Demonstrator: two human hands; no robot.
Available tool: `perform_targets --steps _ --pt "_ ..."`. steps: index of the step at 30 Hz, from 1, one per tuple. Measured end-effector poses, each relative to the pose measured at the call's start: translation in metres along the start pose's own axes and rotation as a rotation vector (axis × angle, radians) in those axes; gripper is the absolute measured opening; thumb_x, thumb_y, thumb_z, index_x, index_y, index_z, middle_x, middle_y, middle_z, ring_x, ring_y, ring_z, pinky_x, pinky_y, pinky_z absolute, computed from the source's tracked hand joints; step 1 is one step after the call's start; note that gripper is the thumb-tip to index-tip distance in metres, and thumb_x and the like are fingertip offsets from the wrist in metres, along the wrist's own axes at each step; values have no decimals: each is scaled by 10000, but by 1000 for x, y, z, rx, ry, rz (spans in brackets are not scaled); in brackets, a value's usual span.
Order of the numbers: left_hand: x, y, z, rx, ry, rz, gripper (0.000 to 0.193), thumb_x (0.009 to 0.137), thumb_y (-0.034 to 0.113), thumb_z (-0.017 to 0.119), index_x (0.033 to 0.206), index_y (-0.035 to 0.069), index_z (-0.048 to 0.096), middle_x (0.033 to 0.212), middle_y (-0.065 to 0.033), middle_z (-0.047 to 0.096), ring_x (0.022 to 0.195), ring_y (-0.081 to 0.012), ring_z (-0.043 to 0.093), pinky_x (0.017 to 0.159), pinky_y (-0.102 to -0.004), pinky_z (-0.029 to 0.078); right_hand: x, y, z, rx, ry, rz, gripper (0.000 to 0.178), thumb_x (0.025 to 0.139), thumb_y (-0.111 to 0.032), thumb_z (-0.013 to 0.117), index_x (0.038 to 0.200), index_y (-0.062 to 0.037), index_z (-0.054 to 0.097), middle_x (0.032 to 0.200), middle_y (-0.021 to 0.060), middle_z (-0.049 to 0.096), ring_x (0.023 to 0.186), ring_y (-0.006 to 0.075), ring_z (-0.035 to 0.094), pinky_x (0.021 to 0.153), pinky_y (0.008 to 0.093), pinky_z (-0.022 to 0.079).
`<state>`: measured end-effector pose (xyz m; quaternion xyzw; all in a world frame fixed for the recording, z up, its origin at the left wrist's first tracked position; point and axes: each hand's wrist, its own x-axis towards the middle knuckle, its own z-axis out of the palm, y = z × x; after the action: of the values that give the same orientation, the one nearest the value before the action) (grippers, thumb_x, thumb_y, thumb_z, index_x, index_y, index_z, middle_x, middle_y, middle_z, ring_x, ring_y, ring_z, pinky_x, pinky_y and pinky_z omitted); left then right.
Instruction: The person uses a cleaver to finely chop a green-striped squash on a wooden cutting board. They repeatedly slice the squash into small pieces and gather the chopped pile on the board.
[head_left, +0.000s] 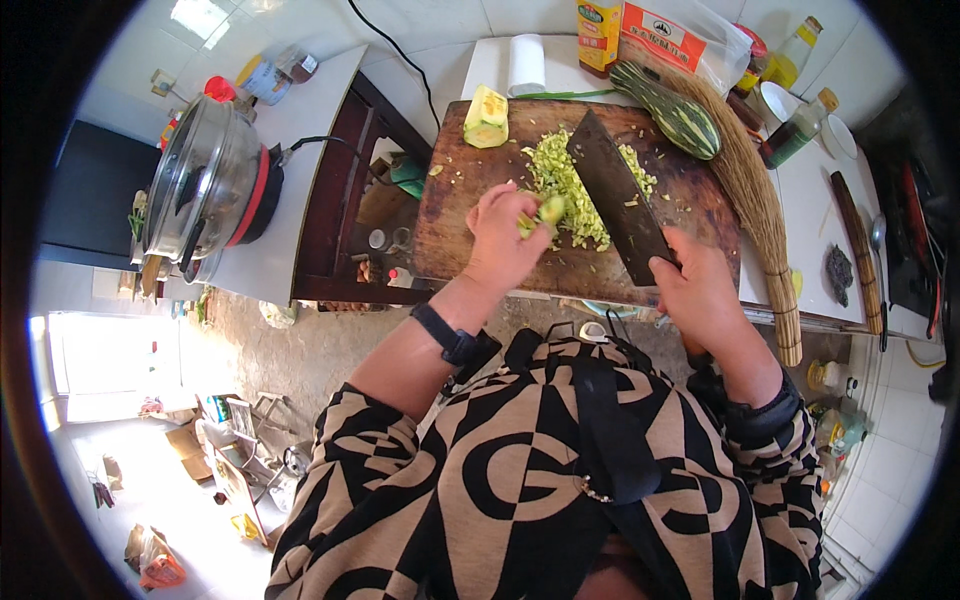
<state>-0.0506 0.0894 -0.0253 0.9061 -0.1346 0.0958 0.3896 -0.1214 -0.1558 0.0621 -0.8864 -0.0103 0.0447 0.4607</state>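
My right hand point(697, 285) is wrapped round the handle of a dark, wide-bladed cleaver point(622, 195). Its blade slants up and left across a heap of chopped green squash point(570, 185) on the worn wooden cutting board point(460, 240). Just left of the blade, my left hand point(508, 232) is closed round green squash pieces point(548, 212), slightly blurred; how many it holds is hidden by the fingers. A cut, peeled chunk of squash point(487, 118) stands at the board's far left corner. At the far right of the board lies a whole striped green squash point(668, 110).
A straw brush point(765, 210) runs along the board's right side. Behind stand a paper roll point(527, 65), a yellow box point(598, 35) and bottles point(798, 128). Left, across a gap, a glass-lidded electric pot point(205, 185) sits on another counter, its cord point(325, 140) trailing right.
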Motion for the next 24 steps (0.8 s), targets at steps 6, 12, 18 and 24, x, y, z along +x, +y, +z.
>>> perform_targets --steps 6,12,18,24 --pt "26 -46 -47 -140 57 -500 234 757 188 626 903 11 581 849 -95 626 765 -204 585 718 -311 464 1 -1 -6 12 -22 46 188 811 -63 564 977 22 542 766 269 590 746 436 595 628 418 473" --pt "25 -69 -57 94 148 -502 234 758 128 622 944 -3 567 854 -81 589 771 -182 557 715 -313 458 5 -1 -1 -88 -58 -47 217 805 -34 553 1014 25 559 717 160 602 596 246 582 535 347 465" --pt "6 -40 -30 225 192 234 249 709 109 695 937 67 605 1039 -143 568 996 -356 523 871 -422 431 10 -8 7 -189 -64 -153 231 789 -46 545 1013 9 558 753 236 602 683 386 597 625 456 471" --pt "4 -26 2 121 97 289 173 746 65 671 906 33 616 1001 -145 602 983 -357 557 863 -418 456 19 -22 22 -477 -142 -187 275 791 -70 516 1057 -2 501 750 239 624 701 428 613 649 506 492"
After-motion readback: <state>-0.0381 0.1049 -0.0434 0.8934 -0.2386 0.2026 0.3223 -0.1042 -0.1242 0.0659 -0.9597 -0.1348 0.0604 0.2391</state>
